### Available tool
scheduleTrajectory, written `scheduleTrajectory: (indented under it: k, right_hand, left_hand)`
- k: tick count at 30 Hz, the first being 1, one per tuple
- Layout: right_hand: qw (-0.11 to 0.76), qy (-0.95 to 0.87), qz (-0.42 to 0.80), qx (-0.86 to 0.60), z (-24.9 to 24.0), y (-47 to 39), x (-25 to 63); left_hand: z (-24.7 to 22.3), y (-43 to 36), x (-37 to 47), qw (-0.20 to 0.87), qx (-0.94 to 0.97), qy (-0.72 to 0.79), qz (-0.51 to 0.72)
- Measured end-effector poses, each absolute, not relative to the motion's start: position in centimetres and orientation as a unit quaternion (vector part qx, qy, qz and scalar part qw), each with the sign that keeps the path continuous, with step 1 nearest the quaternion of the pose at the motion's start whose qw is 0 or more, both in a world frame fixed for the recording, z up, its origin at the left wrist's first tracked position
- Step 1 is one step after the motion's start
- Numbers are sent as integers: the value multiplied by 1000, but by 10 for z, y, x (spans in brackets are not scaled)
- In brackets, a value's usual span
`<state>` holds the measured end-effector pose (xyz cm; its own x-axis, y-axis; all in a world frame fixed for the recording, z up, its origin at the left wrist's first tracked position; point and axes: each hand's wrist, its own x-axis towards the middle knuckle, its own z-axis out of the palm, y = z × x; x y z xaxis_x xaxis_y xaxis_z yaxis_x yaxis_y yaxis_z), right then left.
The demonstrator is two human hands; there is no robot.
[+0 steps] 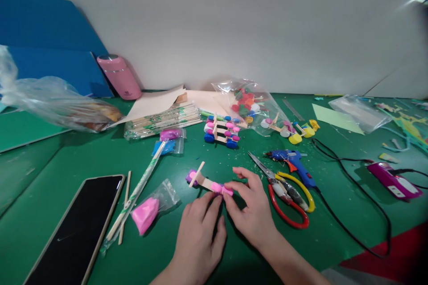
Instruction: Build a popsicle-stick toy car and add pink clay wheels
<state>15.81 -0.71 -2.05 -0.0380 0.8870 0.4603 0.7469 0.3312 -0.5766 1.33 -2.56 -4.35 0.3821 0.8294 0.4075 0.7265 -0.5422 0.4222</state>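
Note:
In the head view a small craft-stick model (204, 182) has purple and pink clay at its far left end, with a short stick laid across it. Pink clay (216, 187) covers its near right end. My right hand (249, 205) pinches this pink clay between thumb and index finger. My left hand (202, 222) has its fingertips pressed against the model's near side, and its thumb is bent below. Left of my hands lies a pink clay lump (146, 216) in a small clear bag. Scissors (284, 191) with red and yellow handles lie to the right.
A blue glue gun (290, 162) with a black cord lies at right. Finished stick-and-clay models (222, 130) stand farther back, near a bag of coloured caps (247, 104). A phone (76, 231), wrapped chopsticks (140, 187) and a pink flask (120, 76) are at left.

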Motion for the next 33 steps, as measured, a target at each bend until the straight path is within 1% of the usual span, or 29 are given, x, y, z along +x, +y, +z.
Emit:
scheduleTrajectory:
  k: [6, 18, 26, 33]
  right_hand:
    - [382, -717, 93, -576, -19, -6, 157]
    - [387, -733, 88, -552, -19, -10, 162]
    - [333, -785, 72, -517, -22, -17, 175]
    - [326, -792, 80, -511, -24, -21, 177]
  left_hand:
    - [-44, -24, 13, 77, 829, 465, 302]
    - [-43, -24, 13, 69, 828, 464, 309]
    - [-43, -24, 14, 73, 827, 467, 304]
    - [-43, -25, 14, 76, 827, 472, 297]
